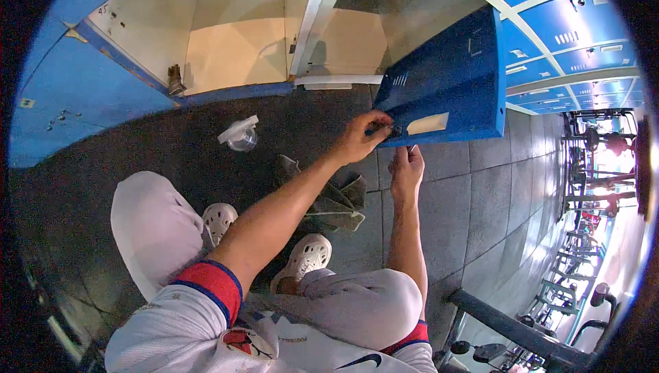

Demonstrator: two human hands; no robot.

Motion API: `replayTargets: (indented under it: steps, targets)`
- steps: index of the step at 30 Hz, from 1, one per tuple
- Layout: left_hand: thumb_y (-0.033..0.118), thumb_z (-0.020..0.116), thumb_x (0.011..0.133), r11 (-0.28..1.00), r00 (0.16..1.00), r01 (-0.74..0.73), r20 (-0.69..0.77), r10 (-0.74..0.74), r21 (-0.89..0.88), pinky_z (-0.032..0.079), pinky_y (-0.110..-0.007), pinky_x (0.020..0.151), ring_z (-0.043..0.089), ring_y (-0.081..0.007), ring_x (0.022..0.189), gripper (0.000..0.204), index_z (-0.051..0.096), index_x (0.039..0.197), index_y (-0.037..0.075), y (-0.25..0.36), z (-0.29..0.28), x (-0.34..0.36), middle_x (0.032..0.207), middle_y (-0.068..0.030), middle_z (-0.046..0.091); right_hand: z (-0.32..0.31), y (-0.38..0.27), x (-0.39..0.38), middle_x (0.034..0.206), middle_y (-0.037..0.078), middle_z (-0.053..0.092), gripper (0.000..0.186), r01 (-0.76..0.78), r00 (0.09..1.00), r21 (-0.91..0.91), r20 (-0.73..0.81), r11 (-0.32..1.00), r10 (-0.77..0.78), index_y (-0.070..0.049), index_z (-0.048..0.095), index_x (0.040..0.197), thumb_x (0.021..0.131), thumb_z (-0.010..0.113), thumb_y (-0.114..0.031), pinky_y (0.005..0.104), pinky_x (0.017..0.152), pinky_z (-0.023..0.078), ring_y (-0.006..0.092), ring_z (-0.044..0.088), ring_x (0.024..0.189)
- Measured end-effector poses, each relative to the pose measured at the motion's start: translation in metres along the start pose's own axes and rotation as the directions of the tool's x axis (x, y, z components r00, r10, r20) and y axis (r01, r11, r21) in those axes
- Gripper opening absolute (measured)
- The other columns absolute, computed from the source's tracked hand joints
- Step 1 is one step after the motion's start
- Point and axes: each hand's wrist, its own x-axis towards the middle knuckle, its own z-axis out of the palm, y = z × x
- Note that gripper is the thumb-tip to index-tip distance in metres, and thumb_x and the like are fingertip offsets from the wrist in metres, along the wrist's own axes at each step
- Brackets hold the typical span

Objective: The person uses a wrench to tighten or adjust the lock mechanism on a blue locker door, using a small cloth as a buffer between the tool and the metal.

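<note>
Looks like the fiddly hardware step imo. Dark latch (396, 130) sits on the blue locker door (449, 88), by its near edge; left hand (362, 137) seems to pinch it from the door's inner face, right hand (407, 167) pinches a small dark piece (411, 148) just outside. Next move probably needs both held steady.

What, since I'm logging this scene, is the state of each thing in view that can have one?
Blue locker door: swung open
Left compartment: front open
Far-right locker doors: shut
Left hand: fingers bent, at the door's near edge
Right hand: fingertips together, just below that edge
Grey cloth: crumpled on the floor
Clear plastic item: lying on the floor
White clogs: worn
</note>
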Motion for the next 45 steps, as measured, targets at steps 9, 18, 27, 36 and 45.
replayTargets:
  steps: [9, 18, 27, 36, 45]
  targets:
    - [0.015, 0.058, 0.085, 0.982, 0.98, 0.186, 0.06, -0.187, 0.026, 0.045, -0.027, 0.075, 0.057, -0.0142, 0.082, 0.017, 0.056, 0.095, 0.002, 0.001, 0.0, -0.001, 0.087, -0.0073, 0.061, -0.003, 0.002, -0.007, 0.069, -0.003, 0.051, 0.013, 0.069, 0.997, -0.043, -0.039, 0.997, -0.07, -0.006, 0.056, 0.088, 0.085, 0.059, -0.017, 0.0218, 0.06, 0.037, 0.0059, 0.042, 0.066]
    - [0.016, 0.059, 0.085, 0.947, 0.947, 0.308, 0.123, -0.297, -0.09, 0.044, -0.026, 0.082, 0.056, -0.0133, 0.089, 0.021, 0.056, 0.102, 0.002, 0.005, 0.012, 0.0, 0.094, -0.0047, 0.061, -0.002, -0.012, -0.009, 0.085, 0.007, 0.051, 0.01, 0.17, 0.969, -0.291, -0.123, 0.942, -0.213, 0.0, 0.055, 0.086, 0.082, 0.057, -0.009, 0.0245, 0.062, 0.039, 0.0109, 0.045, 0.07]
    - [0.013, 0.057, 0.086, 0.901, 0.907, 0.42, 0.024, -0.42, -0.111, 0.046, -0.026, 0.075, 0.056, -0.0119, 0.082, 0.012, 0.058, 0.093, 0.003, 0.005, 0.021, -0.005, 0.087, -0.0034, 0.06, -0.006, -0.005, -0.017, 0.061, -0.007, 0.036, 0.007, 0.255, 0.966, -0.159, 0.013, 0.954, -0.256, -0.01, 0.048, 0.08, 0.082, 0.054, -0.007, 0.0195, 0.042, 0.025, 0.0026, 0.032, 0.049]
    - [0.013, 0.058, 0.085, 0.983, 0.986, 0.163, -0.021, -0.166, -0.087, 0.046, -0.027, 0.073, 0.056, -0.0127, 0.08, 0.015, 0.059, 0.098, 0.004, 0.01, 0.016, -0.002, 0.086, -0.0037, 0.061, 0.003, -0.004, -0.016, 0.06, -0.007, 0.038, 0.014, 0.207, 0.974, -0.186, -0.057, 0.96, -0.221, -0.011, 0.046, 0.079, 0.082, 0.06, -0.013, 0.0195, 0.041, 0.023, 0.0021, 0.032, 0.047]
    - [0.013, 0.058, 0.085, 0.91, 0.941, 0.338, 0.073, -0.331, -0.241, 0.046, -0.025, 0.076, 0.056, -0.0126, 0.085, 0.017, 0.059, 0.1, 0.004, -0.001, 0.01, -0.003, 0.091, -0.0056, 0.061, 0.004, -0.004, -0.017, 0.06, -0.007, 0.039, 0.013, 0.2, 0.973, -0.227, -0.066, 0.953, -0.22, -0.011, 0.048, 0.082, 0.082, 0.061, -0.015, 0.0194, 0.041, 0.025, 0.002, 0.032, 0.047]
